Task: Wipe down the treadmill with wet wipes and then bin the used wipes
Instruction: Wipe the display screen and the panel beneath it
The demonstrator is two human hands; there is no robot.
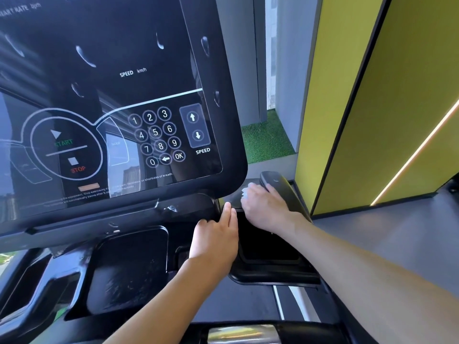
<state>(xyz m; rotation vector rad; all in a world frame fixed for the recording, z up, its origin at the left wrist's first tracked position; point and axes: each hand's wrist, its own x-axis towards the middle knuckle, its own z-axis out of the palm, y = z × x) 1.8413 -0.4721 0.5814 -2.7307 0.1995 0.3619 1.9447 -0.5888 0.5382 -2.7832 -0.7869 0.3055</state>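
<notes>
The right hand [263, 209] grips a white wipe [244, 194], mostly hidden under its fingers, against the black handlebar [285, 186] just right of the treadmill console [124, 95]. The left hand [216, 240], fingers straight, touches the ledge [139, 216] below the console. Yellow-green wall panels [372, 95] and artificial grass [265, 141] lie right of it.

Single head view, looking forward-down, close on treadmill console [111, 108], right side.

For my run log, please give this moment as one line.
phase: wiping | right hand: holds wet wipe against treadmill handle | left hand: fingers straight, touching console edge
</notes>
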